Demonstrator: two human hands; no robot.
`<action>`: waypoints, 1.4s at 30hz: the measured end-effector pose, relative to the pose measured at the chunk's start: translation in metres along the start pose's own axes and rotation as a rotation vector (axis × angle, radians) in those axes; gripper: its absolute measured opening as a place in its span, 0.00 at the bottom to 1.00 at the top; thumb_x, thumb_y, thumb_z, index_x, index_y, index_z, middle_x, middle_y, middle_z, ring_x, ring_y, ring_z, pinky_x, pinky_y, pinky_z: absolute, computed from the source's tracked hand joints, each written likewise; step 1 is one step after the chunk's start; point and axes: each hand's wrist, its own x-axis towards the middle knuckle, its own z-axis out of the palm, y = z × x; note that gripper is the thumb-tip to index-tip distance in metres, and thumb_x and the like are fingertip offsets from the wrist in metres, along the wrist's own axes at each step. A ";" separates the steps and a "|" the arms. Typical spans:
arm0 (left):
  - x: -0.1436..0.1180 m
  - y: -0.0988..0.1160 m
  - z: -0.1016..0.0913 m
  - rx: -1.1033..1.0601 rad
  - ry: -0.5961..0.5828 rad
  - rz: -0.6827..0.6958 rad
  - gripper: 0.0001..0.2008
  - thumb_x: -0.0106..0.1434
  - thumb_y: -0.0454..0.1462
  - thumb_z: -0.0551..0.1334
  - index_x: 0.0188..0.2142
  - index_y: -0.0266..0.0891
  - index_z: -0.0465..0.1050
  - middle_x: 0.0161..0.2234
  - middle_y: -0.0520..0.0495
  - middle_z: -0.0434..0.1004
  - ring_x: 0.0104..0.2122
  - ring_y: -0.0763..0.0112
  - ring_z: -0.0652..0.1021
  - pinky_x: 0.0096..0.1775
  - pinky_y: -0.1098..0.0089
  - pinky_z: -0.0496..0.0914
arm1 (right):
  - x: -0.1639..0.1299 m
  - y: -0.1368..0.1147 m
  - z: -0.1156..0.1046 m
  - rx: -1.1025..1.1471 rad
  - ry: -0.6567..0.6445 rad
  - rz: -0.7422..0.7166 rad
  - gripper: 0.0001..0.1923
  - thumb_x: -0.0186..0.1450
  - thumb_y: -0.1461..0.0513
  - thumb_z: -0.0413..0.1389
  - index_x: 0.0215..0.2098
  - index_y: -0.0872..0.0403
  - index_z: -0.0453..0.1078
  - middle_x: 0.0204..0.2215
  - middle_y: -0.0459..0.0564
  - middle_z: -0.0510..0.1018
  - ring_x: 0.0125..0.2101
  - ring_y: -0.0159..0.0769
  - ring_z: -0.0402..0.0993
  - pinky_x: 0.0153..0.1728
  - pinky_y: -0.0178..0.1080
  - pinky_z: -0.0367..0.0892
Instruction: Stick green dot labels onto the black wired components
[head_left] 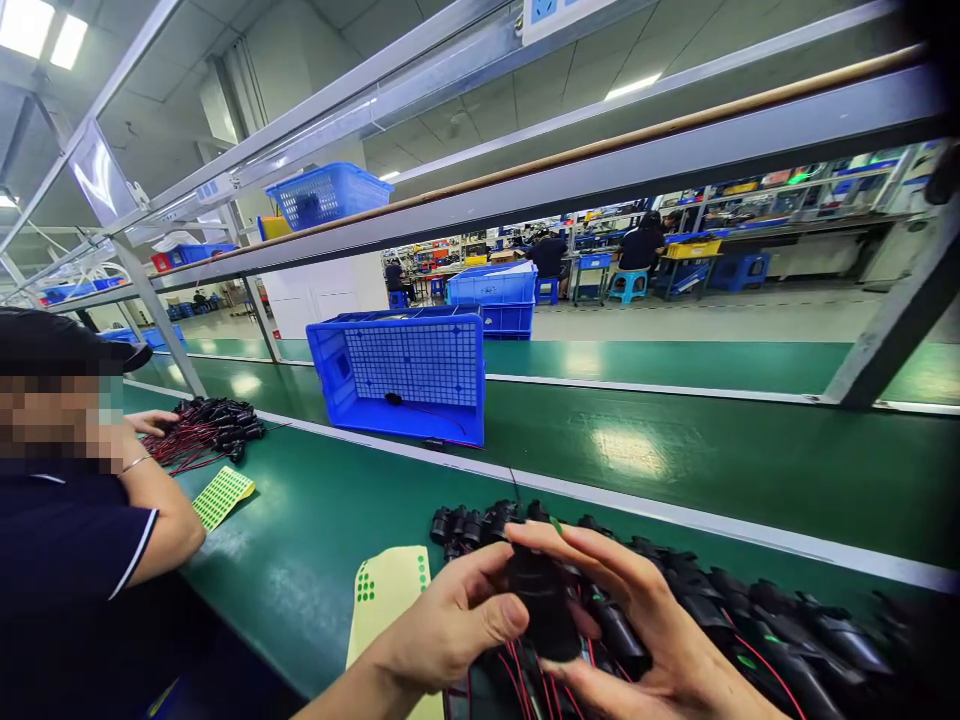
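Observation:
Between my two hands is a black cylindrical part (541, 598), held above the bench at the lower middle. My left hand (450, 625) closes on its left side, with the thumb across the front. The fingers of my right hand (637, 600) curve over its top and right side. A green dot sticker (556, 524) shows at the right fingertips. Below and to the right lie several similar black parts (817, 630) with red and black wires, some bearing green dots. A pale yellow sticker sheet (386, 610) with a few green dots lies left of my left hand.
A blue crate (405, 425) lies on its side on the green conveyor (675, 430), holding a black part. At left a co-worker (67, 540) sits by another wired pile (217, 430) and a sticker sheet (223, 497). A metal shelf (450, 205) crosses above with a blue basket (330, 195).

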 end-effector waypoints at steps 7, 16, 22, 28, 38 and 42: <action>-0.005 0.009 0.003 0.166 0.100 0.059 0.27 0.70 0.54 0.59 0.60 0.40 0.68 0.53 0.39 0.75 0.53 0.56 0.75 0.58 0.57 0.65 | 0.003 0.004 0.004 -0.143 0.010 -0.049 0.32 0.70 0.63 0.59 0.69 0.46 0.55 0.55 0.54 0.81 0.56 0.38 0.78 0.58 0.39 0.72; -0.016 -0.005 -0.001 0.385 0.214 0.047 0.23 0.65 0.57 0.59 0.45 0.41 0.64 0.40 0.47 0.65 0.41 0.62 0.66 0.46 0.63 0.62 | 0.020 -0.015 -0.004 -0.028 0.146 0.170 0.02 0.70 0.58 0.59 0.40 0.45 0.74 0.32 0.47 0.81 0.32 0.36 0.83 0.33 0.30 0.80; -0.014 -0.016 -0.001 0.470 0.192 0.105 0.21 0.65 0.56 0.57 0.42 0.42 0.61 0.37 0.49 0.61 0.35 0.65 0.63 0.39 0.64 0.59 | 0.022 -0.025 -0.002 0.228 -0.044 0.331 0.12 0.71 0.56 0.57 0.30 0.48 0.72 0.28 0.47 0.78 0.28 0.36 0.79 0.29 0.32 0.77; -0.013 -0.021 0.002 0.535 0.193 0.093 0.15 0.65 0.49 0.58 0.40 0.41 0.61 0.35 0.50 0.61 0.33 0.66 0.63 0.38 0.64 0.59 | 0.010 -0.022 0.004 0.168 -0.112 0.335 0.09 0.70 0.65 0.55 0.32 0.47 0.71 0.33 0.46 0.77 0.33 0.35 0.78 0.35 0.32 0.77; -0.013 -0.018 0.006 0.595 0.196 0.089 0.09 0.64 0.43 0.57 0.40 0.42 0.61 0.35 0.50 0.62 0.34 0.66 0.64 0.38 0.64 0.60 | 0.006 -0.021 0.008 0.099 -0.094 0.325 0.10 0.69 0.68 0.55 0.31 0.47 0.69 0.31 0.45 0.74 0.32 0.34 0.75 0.32 0.32 0.75; -0.012 -0.022 0.005 0.604 0.198 0.140 0.09 0.64 0.43 0.57 0.39 0.42 0.60 0.35 0.50 0.62 0.33 0.67 0.64 0.37 0.65 0.60 | 0.007 -0.025 0.012 0.033 -0.062 0.326 0.10 0.68 0.68 0.55 0.30 0.48 0.68 0.30 0.45 0.74 0.30 0.34 0.75 0.30 0.32 0.74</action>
